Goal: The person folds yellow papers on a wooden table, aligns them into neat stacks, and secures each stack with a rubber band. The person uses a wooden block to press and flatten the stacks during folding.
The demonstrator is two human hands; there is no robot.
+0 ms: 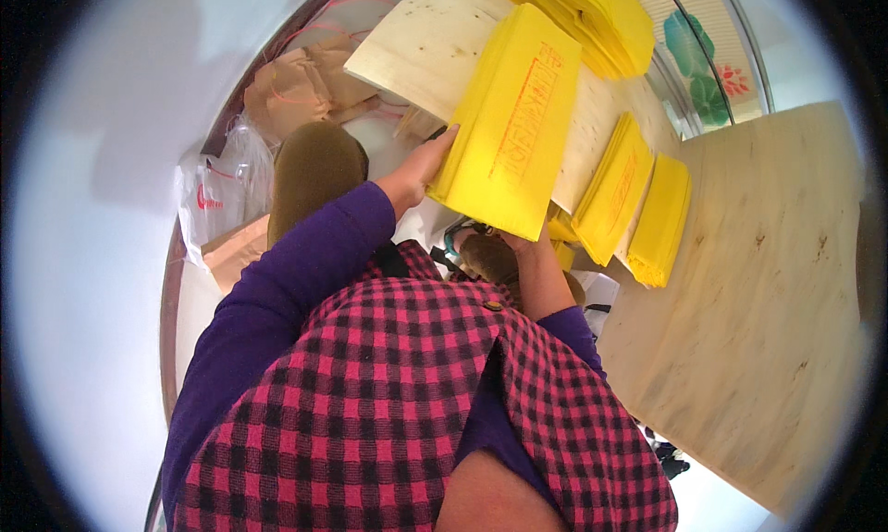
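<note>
Pale, streaked plywood (740,310) spans the right side. Nearest, the bare right hand (529,251) meets the lower end of a thick, flat, red-printed yellow fabric-like stack (495,116) — fingers hidden, grip impossible to tell. The bare left hand (421,173) clasps its left edge. Beside it lie two slimmer yellow stacks (615,185) — and farthest, a fanned yellow pile (615,23).

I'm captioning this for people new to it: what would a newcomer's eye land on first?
Probably the bright yellow stack with red print at upper centre, held by the left hand at its left side and the right hand at its lower end. Next, perhaps, the pink-and-black checked garment filling the lower middle.
</note>
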